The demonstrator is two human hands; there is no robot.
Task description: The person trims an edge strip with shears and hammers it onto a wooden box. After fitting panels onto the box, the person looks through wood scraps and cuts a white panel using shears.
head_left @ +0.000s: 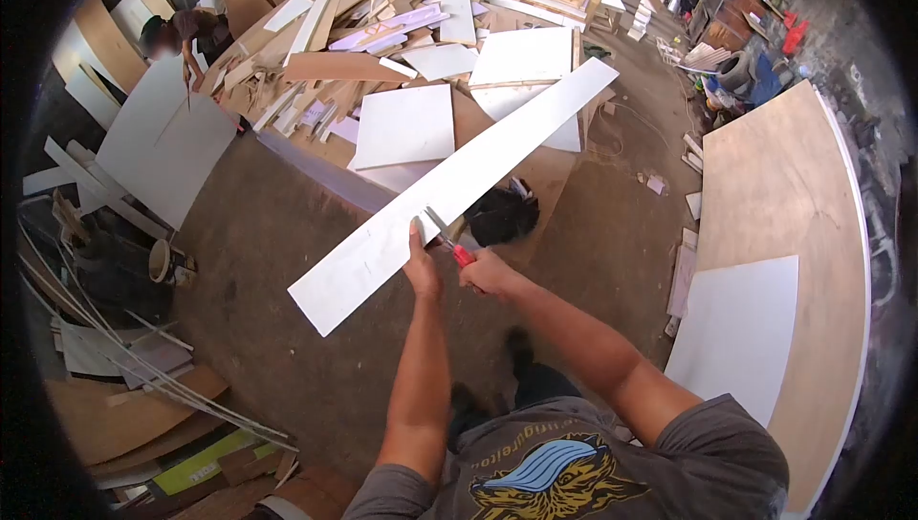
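Note:
A long, narrow white board (516, 152) slants across the middle of the view, from lower left to upper right. My left hand (422, 267) grips its near edge around the middle, with the thumb on the white face. My right hand (488, 272) is closed around the red handle of a metal tool (464, 255). The tool's slim metal end reaches onto the board just right of my left thumb; its exact kind is hard to make out. Behind the board, a black bag-like item (504, 216) is partly covered.
Several white panels (406, 126) and a heap of wood offcuts (316, 99) lie beyond the board. A large plywood sheet (765, 185) leans at right. Another person (196, 28) bends over a white sheet (158, 138) at left. A bucket (170, 265) stands nearby.

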